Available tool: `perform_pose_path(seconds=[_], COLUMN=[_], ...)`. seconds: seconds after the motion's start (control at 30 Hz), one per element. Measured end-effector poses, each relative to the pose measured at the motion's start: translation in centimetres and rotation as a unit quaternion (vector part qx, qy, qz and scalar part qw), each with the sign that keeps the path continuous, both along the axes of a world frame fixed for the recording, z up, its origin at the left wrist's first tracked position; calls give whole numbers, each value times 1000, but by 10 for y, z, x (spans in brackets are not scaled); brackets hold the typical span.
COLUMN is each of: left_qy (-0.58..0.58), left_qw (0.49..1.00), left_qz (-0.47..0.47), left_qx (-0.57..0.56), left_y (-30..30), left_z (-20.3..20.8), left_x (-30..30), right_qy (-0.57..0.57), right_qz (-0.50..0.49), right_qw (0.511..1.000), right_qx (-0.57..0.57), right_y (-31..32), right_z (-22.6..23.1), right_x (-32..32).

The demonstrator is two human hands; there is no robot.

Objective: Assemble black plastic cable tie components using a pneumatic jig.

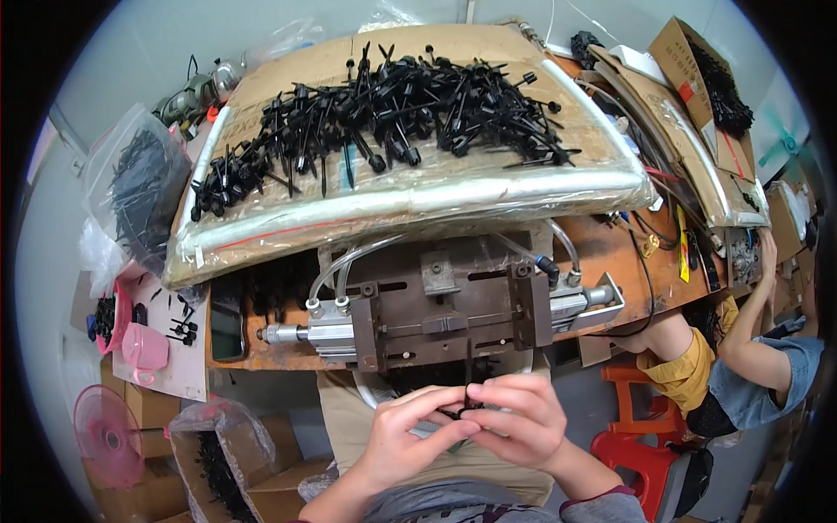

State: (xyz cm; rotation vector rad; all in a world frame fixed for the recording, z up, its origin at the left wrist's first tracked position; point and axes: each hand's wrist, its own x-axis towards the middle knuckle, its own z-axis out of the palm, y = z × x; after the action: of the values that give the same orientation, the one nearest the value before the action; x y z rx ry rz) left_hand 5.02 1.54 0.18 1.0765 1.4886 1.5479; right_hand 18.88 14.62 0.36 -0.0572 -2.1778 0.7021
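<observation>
Just below the front edge of a dark metal fixture (414,347), my left hand (403,436) and my right hand (525,420) meet at the fingertips. Both are closed in a pinch on a small black spiked plastic part (470,403), mostly hidden by the fingers. Its thin stem seems to point up toward the fixture. Silver air cylinders (333,333) with clear hoses flank the fixture. Beyond it, a large heap of similar black spiked parts (405,109) lies on a plastic-wrapped cardboard sheet (418,187).
A bag of black parts (139,187), a pink cup (145,350) and a pink fan (106,436) are at left. An open box (214,466) stands lower left. At right, a person (758,366) sits beside a red stool (641,453); a carton of black parts (684,65) stands behind.
</observation>
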Motion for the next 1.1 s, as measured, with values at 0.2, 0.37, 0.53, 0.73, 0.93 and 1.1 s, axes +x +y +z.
perform_pose_path(seconds=[0.2, 0.37, 0.53, 0.73, 0.93, 1.1], left_qy=[-217, -285, -276, -236, 185, 290], left_qw=[976, 957, 954, 969, 980, 951], left_qz=[-16, -52, -91, -66, -3, -23], left_qx=[19, -18, -69, -28, 75, 106], left_y=[-1, -4, -4, -2, 1, 0], left_z=[2, 8, 10, 5, 15, 3], left_x=[1, 3, 5, 10, 16, 16], right_qy=[23, -11, -15, 28, 89, 89], right_qz=[26, 71, 111, 76, 36, 53], right_qw=[991, 880, 813, 809, 809, 782], right_qx=[-126, -470, -571, -583, -580, -614], right_y=[3, 10, 12, 12, 10, 8], right_z=[5, 2, 7, 2, 1, 6], right_x=[0, 3, 2, 4, 5, 6])
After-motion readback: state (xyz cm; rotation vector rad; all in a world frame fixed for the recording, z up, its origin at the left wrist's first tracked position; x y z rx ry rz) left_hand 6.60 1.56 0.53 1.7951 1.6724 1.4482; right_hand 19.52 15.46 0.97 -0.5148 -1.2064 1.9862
